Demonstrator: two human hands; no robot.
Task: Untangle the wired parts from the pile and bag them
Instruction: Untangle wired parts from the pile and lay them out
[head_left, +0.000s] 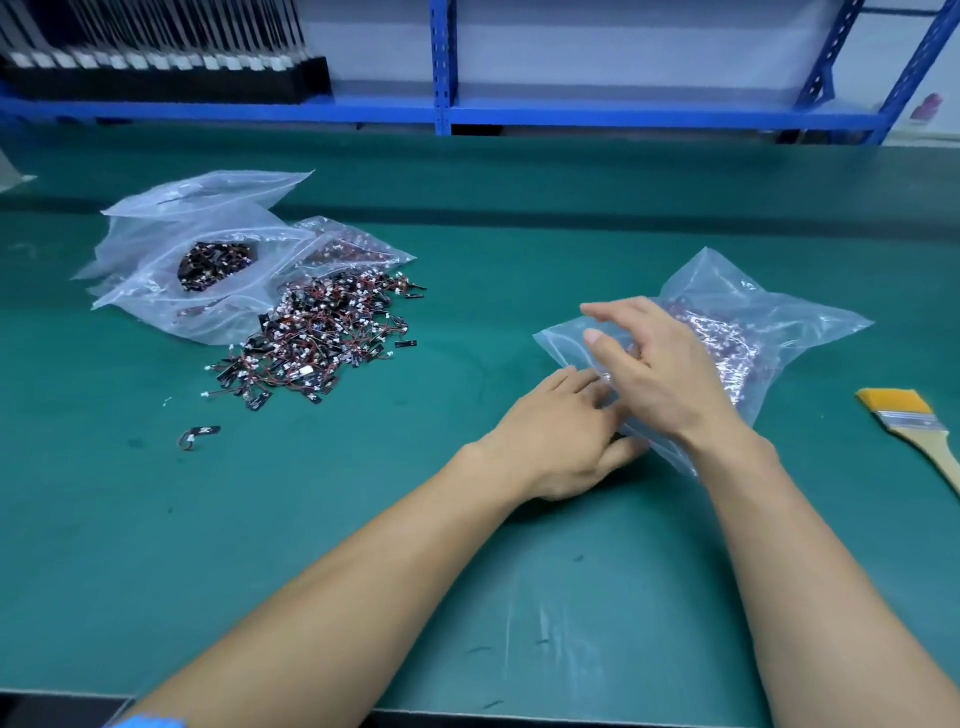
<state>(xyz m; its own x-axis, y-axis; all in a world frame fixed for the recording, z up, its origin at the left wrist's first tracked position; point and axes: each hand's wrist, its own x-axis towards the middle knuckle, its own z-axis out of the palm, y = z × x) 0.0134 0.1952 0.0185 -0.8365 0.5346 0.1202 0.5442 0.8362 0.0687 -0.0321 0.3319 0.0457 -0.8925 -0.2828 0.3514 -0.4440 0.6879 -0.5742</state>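
Black rack (161, 78): stands far left on the blue shelf (571, 111) behind the tabletop, with a row of thin upright pieces in it.
Bag stack (208, 228): clear plastic bags lie heaped on the left; the top one gapes and shows dark wired parts inside.
Stray part (200, 435): one small black piece with a curled wire lies alone on the mat, nearer me than the heap.
Pile (317, 332): the loose wired parts are a tangle of black tabs, red wires and white plugs, spilling from the bag stack's right edge and touching it.
Tabletop (467, 234): covered in green mat, scuffed near the front edge.
Left hand (561, 441): reaches to the near left edge of the filled bag; its grip is nearly closed, fingers on top and thumb tucked beneath, pinching the plastic there.
Right hand (660, 374): lies over the filled bag, grip wide open, fingers spread and relaxed, holding nothing; whether the fingertips touch the plastic I cannot tell.
Filled bag (753, 327): clear, puffy, with reddish wired parts showing through, lying right of centre, well apart from the pile.
Brush (914, 421): wooden handle, yellow bristles, lying flat at the far right, near the filled bag but apart from it.
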